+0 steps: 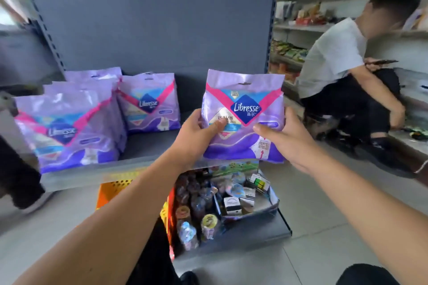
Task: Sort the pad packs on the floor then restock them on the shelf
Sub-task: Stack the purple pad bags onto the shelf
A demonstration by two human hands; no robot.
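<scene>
Lower tier: cardboard tray (273,201) sitting on the bottom ledge, holding small boxes, incl. a green/yellow cube box (259,181) w/ round blue-lidded tubs (237,188) just beside it. Bottles & cans (196,208) standing in rows left of the tray, touching its side. Orange perforated panel (113,188) showing further left, partly hidden. Right bg: person in white tee (333,55) crouching by the next aisle's racks, phone (383,62) in hand. Snack packs (289,50) lining those racks, too blurred to ID. Far left: dark shoe (25,199) resting on grey floor tiles (324,227).
</scene>
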